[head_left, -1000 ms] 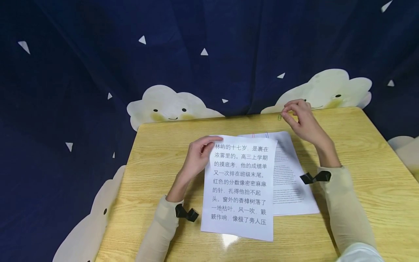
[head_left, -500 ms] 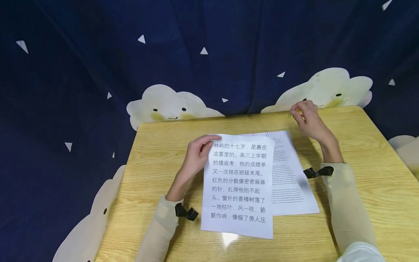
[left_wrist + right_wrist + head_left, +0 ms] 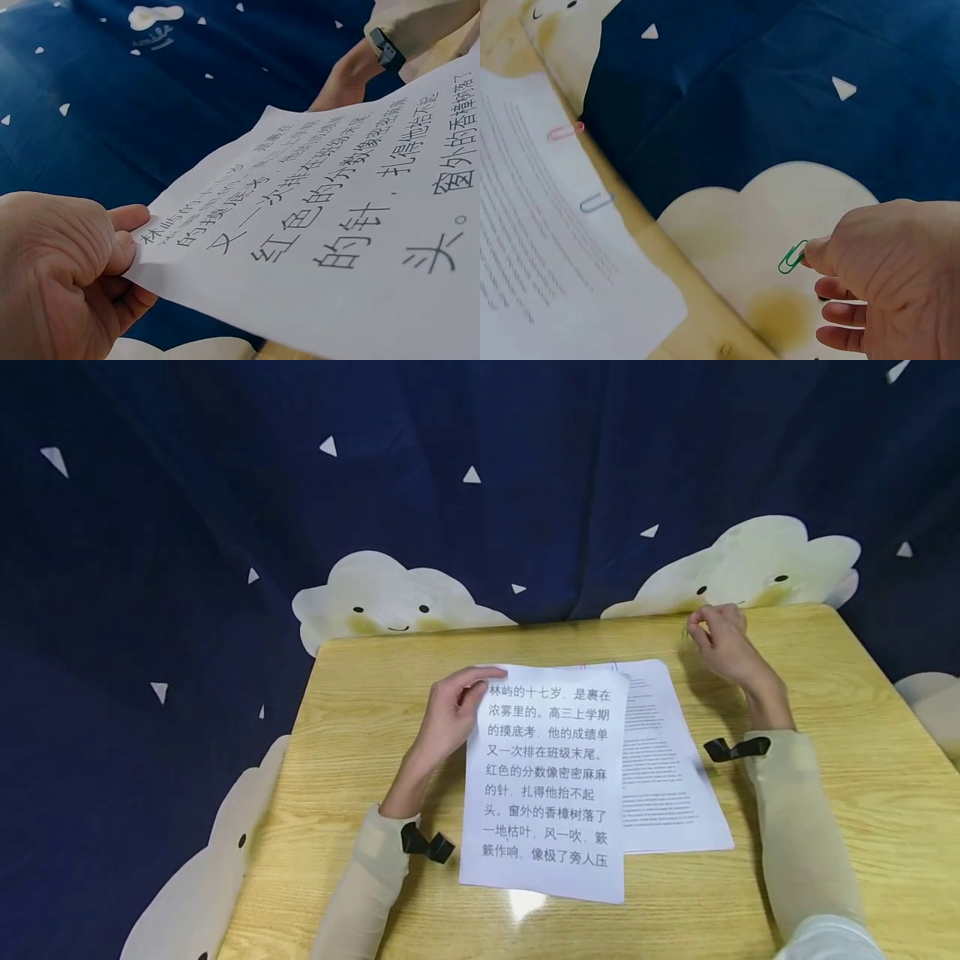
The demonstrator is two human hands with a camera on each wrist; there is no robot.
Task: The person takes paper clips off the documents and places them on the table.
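Note:
A white sheet with large printed Chinese characters (image 3: 547, 777) hangs from my left hand (image 3: 448, 714), which pinches its top left corner between thumb and fingers. The left wrist view shows that sheet (image 3: 337, 300) tilted, with the left hand (image 3: 60, 277) at its corner. My right hand (image 3: 726, 643) is over the table's far right part. It pinches a green paper clip (image 3: 789, 259) between thumb and fingertip, the other fingers loosely bent. Partly behind the sheet lies paper with small print (image 3: 667, 768). A red paper clip (image 3: 566, 132) and a blue paper clip (image 3: 596, 202) sit on its top edge.
Beyond the wooden table (image 3: 360, 710) hangs a dark blue curtain (image 3: 420, 510) with clouds and white triangles. In the right wrist view a small yellowish thing (image 3: 726, 349), perhaps another clip, lies on the table near its far edge.
My right hand has moved to the right with the green paper clip, lastly coming a little lower. The left hand and its sheet have stayed nearly still.

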